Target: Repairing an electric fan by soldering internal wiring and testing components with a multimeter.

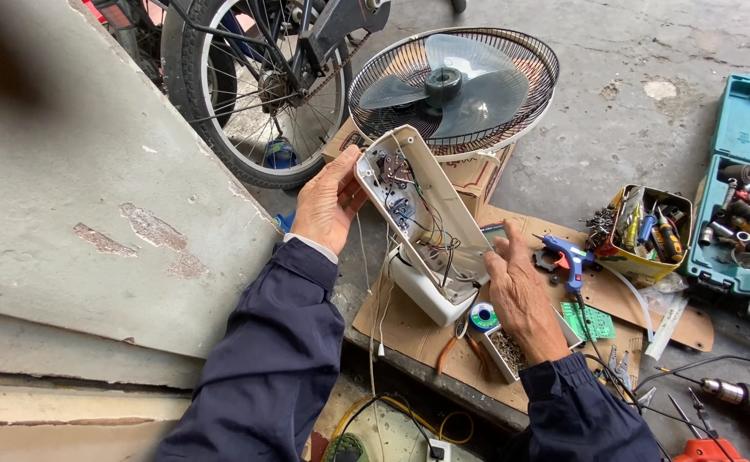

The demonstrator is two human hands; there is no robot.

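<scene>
My left hand (328, 204) grips the upper end of an open cream fan control housing (422, 214), tilted so its inside faces me. Switches and thin coloured wires show inside it. My right hand (520, 291) holds the lower right edge of the same housing, fingers curled against its rim. The housing's white base (422, 295) rests on a sheet of cardboard (409, 329). Behind it lies the fan head (454, 85), grey blades inside a black wire guard.
A bicycle wheel (251, 94) stands at the back left beside a concrete slab (76, 188). A blue glue gun (567, 257), solder spool (483, 317), small box of screws (507, 351), yellow tool tin (649, 235), teal tool case (738, 188) and drill (743, 398) lie right.
</scene>
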